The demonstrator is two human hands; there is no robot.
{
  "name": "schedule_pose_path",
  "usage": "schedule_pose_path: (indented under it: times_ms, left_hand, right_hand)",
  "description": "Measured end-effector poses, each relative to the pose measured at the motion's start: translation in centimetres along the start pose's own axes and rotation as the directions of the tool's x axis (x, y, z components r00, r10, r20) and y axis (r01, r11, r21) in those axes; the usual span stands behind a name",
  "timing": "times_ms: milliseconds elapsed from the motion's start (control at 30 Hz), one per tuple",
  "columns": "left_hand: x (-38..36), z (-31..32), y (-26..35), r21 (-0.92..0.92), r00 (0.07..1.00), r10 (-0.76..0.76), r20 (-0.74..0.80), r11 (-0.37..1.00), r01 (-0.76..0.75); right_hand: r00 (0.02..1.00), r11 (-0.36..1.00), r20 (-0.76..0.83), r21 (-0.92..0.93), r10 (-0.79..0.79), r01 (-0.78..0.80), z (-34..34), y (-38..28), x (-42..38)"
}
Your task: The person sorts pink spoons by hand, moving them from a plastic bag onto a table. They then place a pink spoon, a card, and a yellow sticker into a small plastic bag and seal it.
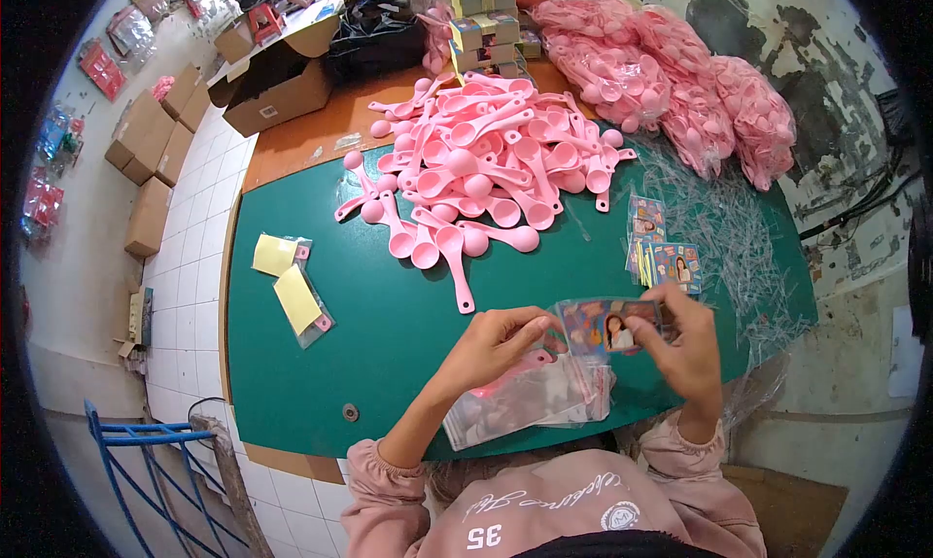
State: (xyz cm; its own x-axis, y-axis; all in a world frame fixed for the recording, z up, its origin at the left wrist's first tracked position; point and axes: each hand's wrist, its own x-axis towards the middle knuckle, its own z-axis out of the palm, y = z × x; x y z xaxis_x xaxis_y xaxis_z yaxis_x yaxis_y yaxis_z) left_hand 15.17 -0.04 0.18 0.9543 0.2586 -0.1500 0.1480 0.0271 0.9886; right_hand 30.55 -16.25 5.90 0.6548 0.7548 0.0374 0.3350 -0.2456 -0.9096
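My right hand [685,349] pinches a printed card [607,331] with a picture of a person on it, thumb on top. My left hand [496,349] is closed, its fingertips at the card's left end where clear plastic shows; I cannot tell exactly what it grips. Below both hands lies a stack of clear plastic bags [515,417], with a pink measuring spoon [530,362] partly hidden near the left fingers. Beyond my right hand sit more printed cards [675,264]. A large heap of pink measuring spoons [476,159] spreads ahead of my hands.
Two bagged spoons with yellow cards [298,296] lie on the left of the green table [321,364]. Clear plastic strips [724,237] litter the right side. Bulging bags of spoons [671,72], stacked card bundles [483,28] and an open carton [282,91] stand at the back.
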Motion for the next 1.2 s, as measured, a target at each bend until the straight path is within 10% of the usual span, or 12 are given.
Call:
schedule_pose_path:
  times_ms: [67,200,267,467,1200]
  left_hand:
    - [0.0,0.0,-0.2,0.024,1.0,-0.013,0.002,1.0,0.013]
    - [0.1,0.2,-0.8,-0.007,1.0,-0.007,-0.02,1.0,0.007]
    - [0.1,0.4,-1.0,-0.059,1.0,-0.005,-0.023,0.998,0.004]
    - [-0.1,0.2,-0.9,0.099,0.996,-0.043,-0.074,0.994,0.05]
    - [0.0,-0.1,-0.6,-0.124,0.991,-0.034,-0.13,0.992,0.018]
  right_hand:
    - [0.969,0.964,0.213,-0.202,-0.129,0.173,-0.2,0.7,0.1]
    - [0.984,0.977,0.143,-0.17,-0.105,0.129,0.0,0.3,-0.2]
    - [0.992,0.953,-0.118,0.303,0.053,-0.015,0.7,0.2,-0.4]
    - [0.99,0.979,0.106,-0.171,-0.096,0.113,0.8,0.0,-0.8]
    - [0.959,0.987,-0.248,0.045,-0.141,0.156,2.6,1.3,0.0]
